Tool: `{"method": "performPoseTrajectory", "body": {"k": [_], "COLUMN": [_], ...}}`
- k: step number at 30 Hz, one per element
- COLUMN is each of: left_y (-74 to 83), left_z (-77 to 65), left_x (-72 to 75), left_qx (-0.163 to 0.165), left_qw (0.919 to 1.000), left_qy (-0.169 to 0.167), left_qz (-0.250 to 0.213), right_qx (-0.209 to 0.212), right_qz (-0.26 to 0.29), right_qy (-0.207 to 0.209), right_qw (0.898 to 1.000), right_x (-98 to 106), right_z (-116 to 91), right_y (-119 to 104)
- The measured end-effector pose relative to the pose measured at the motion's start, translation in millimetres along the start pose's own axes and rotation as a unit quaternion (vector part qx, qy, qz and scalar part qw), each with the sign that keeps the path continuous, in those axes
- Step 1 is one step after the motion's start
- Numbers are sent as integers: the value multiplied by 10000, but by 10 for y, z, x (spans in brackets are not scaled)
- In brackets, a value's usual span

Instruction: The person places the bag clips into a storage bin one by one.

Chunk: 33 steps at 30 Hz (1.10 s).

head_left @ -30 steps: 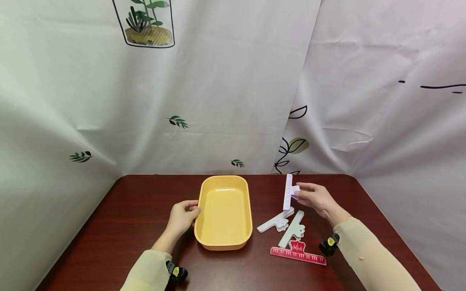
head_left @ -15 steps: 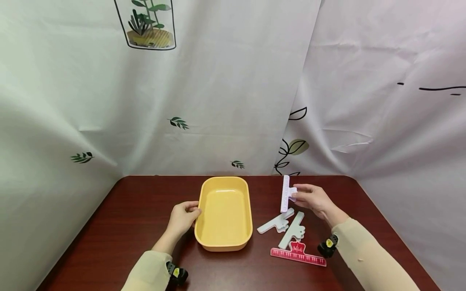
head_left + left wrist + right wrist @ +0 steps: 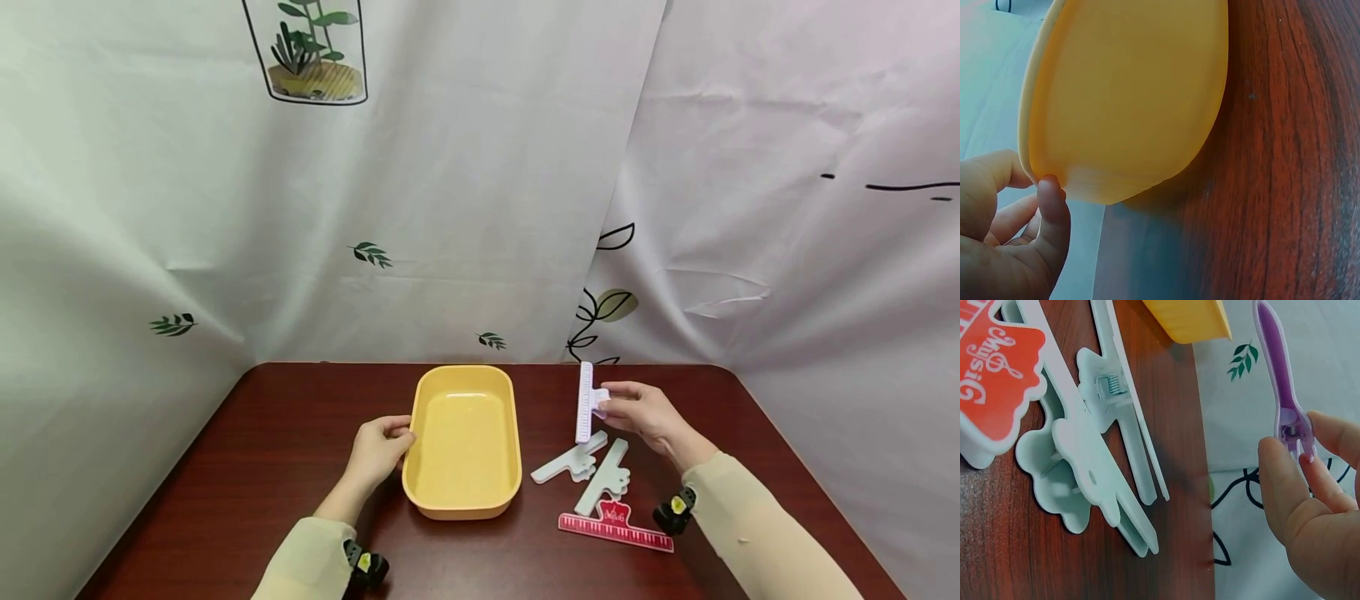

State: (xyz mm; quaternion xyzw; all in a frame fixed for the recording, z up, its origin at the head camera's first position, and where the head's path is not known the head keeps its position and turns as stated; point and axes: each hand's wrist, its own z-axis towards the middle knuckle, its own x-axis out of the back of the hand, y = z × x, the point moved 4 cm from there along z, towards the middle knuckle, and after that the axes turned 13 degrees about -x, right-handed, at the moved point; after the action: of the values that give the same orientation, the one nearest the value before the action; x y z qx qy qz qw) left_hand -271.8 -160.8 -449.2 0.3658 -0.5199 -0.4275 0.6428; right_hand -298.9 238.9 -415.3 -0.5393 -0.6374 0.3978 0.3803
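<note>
Purple clip (image 3: 584, 404), pinched in the right hand (image 3: 647, 414) near the bench's (image 3: 315, 400) far edge, likely wants steadiness; left hand (image 3: 375, 450) pinches the tray (image 3: 465, 450).

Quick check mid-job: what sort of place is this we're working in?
Probably a small staged tabletop workspace, though the wider room is out of view. Pale, plant-printed fabric hangs around a dark reddish-brown table, and small black devices sit at the person's wrists.
</note>
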Motion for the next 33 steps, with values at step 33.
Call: {"method": "performPoseTrajectory", "body": {"k": [33], "left_y": [38], "left_z": [-14], "left_x": [6], "left_qx": [5], "left_qw": [10000], "left_qy": [-36], "left_qz": [-20], "right_qx": [47], "right_qz": [-101], "right_qy": [-97], "right_qw": [9999], "right_x": [-183], "right_z": [-22], "right_y": [-48]}}
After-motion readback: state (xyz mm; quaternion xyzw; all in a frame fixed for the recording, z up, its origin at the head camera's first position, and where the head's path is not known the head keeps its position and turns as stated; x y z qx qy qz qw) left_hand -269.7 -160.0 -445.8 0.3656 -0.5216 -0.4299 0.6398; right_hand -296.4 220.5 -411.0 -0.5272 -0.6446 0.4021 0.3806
